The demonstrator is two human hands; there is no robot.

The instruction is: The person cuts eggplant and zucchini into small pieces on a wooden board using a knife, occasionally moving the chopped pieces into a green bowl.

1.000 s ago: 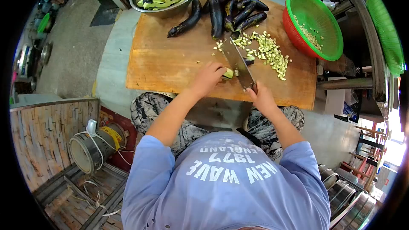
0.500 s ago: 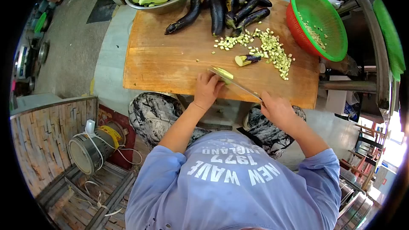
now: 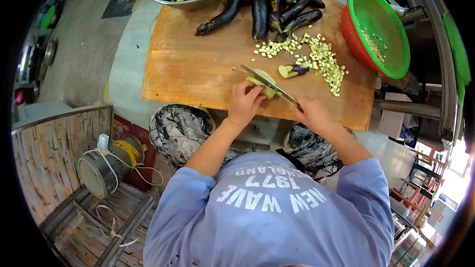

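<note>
My right hand point(image 3: 314, 114) is wrapped round the handle of a knife point(image 3: 277, 89), whose blade lies across a pale green eggplant piece point(image 3: 267, 90) near the front edge of the wooden board point(image 3: 183, 69). The fingers of my left hand point(image 3: 244, 102) press on that piece, on the left side of the blade. Behind the knife lies a short eggplant end point(image 3: 293, 70) with purple skin. Small diced cubes point(image 3: 324, 59) are scattered beside it. Several whole dark eggplants point(image 3: 259, 10) rest at the back of the board.
A metal bowl point(image 3: 198, 3) with peeled green strips stands at the back left. At the right, a green colander point(image 3: 380, 29) in a red basket point(image 3: 350, 32) holds some cubes. A metal cylinder point(image 3: 94, 175) with a white cable sits on the lower left.
The blade has shifted over the eggplant piece, and more of the pale piece shows on both sides of it. My hands have moved slightly, and the whole view has shifted a little.
</note>
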